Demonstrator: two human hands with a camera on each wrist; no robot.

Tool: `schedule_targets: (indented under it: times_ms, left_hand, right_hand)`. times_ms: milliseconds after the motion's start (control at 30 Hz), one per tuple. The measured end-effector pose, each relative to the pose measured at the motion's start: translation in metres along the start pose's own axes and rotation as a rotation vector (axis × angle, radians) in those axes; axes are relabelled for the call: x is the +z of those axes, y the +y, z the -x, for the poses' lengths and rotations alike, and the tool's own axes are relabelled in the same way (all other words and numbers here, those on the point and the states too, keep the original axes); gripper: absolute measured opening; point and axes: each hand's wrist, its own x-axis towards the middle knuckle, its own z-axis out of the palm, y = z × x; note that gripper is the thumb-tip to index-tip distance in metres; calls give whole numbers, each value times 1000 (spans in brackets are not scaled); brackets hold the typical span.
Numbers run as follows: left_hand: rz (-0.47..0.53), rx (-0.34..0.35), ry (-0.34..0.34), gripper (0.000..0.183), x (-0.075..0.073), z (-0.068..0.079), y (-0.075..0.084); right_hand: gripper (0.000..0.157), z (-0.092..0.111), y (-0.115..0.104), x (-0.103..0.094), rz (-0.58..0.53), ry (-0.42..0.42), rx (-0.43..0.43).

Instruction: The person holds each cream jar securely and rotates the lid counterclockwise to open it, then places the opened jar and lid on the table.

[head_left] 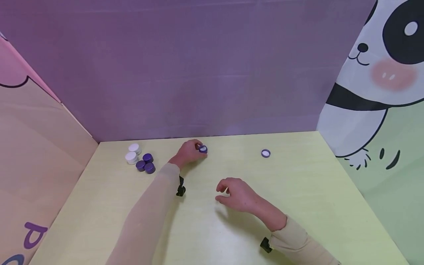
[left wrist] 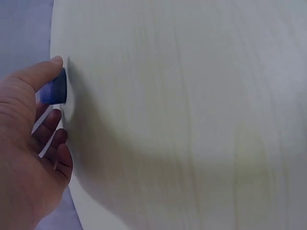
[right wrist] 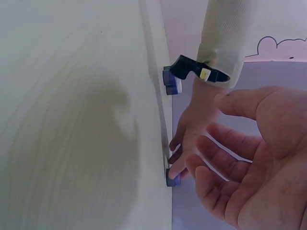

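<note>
My left hand (head_left: 189,152) pinches a purple bottle cap (head_left: 203,149) between thumb and fingers near the back edge of the table. The cap's pale inside faces up, and in the left wrist view the same cap (left wrist: 58,87) shows a ribbed side close over the tabletop. Nearer the front, my right hand (head_left: 237,195) hovers above the table with loosely curled fingers, holding nothing. Off to the right lies another purple cap (head_left: 265,153), its white inside upward.
Left of the left hand, several caps stand grouped: purple caps (head_left: 149,168) with closed tops up, beside white caps (head_left: 131,157). A purple wall (head_left: 198,73) borders the table (head_left: 212,239) at the back, with printed panels on both sides.
</note>
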Motion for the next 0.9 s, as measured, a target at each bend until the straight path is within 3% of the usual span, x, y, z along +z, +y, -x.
schedule_targets:
  times_ms: [167, 333, 533, 667, 900]
  left_hand:
    - [55, -10, -17, 54, -22, 8, 0]
    - [94, 48, -5, 49, -48, 14, -1]
    - [88, 96, -14, 47, -80, 31, 1]
    - [81, 126, 1, 45, -97, 46, -5]
    - [59, 96, 15, 43, -122, 70, -24]
  right_hand:
    - [18, -2, 2, 1, -5, -6, 1]
    - [17, -4, 6, 2, -1, -5, 3]
    - [17, -6, 4, 2, 1, -7, 16]
    - [17, -6, 5, 2, -14, -12, 16]
    - [17, -6, 7, 7, -19, -28, 10]
